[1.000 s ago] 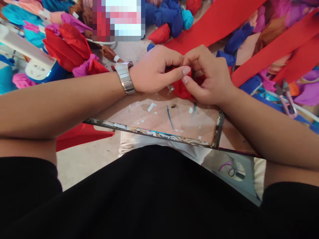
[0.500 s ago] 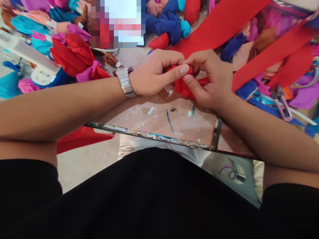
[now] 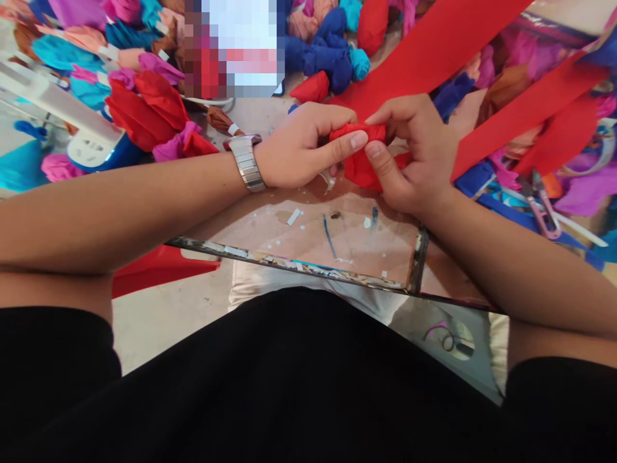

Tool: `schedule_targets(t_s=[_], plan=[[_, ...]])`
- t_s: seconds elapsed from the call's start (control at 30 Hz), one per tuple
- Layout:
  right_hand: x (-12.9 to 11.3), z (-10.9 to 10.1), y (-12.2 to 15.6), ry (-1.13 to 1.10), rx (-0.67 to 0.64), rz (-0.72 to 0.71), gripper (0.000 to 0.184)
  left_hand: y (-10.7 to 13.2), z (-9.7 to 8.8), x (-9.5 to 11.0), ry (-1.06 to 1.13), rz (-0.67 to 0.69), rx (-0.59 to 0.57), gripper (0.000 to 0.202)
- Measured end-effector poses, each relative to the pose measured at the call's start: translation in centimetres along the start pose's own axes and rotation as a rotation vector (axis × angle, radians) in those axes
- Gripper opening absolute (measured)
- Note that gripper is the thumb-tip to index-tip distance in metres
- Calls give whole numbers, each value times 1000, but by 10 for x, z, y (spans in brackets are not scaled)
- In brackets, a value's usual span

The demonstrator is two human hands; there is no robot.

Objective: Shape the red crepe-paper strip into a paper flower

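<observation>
Between my two hands is a gathered piece of red cloth (image 3: 362,168), bunched and folded along its top. My left hand (image 3: 308,145) pinches it from the left, the thumb lying across the front fold. On the other side my right hand (image 3: 419,154) grips the cloth between thumb and fingers, with the fingertips a little apart from the left thumb. A wide red strip (image 3: 424,48) runs from behind the hands up to the right; whether it joins the held piece is hidden. Below the left fingers a small whitish scrap (image 3: 329,182) shows.
Bundled cloth pieces in several colours, such as a red bundle (image 3: 147,112) and blue ones (image 3: 332,51), cover the far side. Pink-handled snips (image 3: 544,209) lie at right. A white device (image 3: 81,122) stands at left. Paper bits dot the tabletop (image 3: 270,225) near its dark edge.
My right thumb and fingers have drawn slightly right, away from the left thumb, and more of the red fold shows between them. The whole view has shifted a little.
</observation>
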State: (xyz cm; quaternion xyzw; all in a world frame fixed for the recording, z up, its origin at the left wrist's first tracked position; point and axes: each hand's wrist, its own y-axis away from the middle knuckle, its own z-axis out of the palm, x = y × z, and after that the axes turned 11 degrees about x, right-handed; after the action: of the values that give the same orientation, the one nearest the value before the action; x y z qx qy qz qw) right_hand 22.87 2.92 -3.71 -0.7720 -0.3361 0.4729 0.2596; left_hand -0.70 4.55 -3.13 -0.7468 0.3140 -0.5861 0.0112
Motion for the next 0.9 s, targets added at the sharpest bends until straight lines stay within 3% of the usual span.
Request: schedule_targets(t_s=[0.2, 0.6, 0.9], plan=[[-3, -2, 1, 56, -17, 119, 29, 0, -1, 5, -22, 2, -8, 49], [-2, -2, -3, 49, -36, -24, 26, 2, -1, 5, -136, 10, -41, 61], [1, -1, -2, 52, -187, 33, 33, 4, -5, 11, -386, 3, -134, 68]])
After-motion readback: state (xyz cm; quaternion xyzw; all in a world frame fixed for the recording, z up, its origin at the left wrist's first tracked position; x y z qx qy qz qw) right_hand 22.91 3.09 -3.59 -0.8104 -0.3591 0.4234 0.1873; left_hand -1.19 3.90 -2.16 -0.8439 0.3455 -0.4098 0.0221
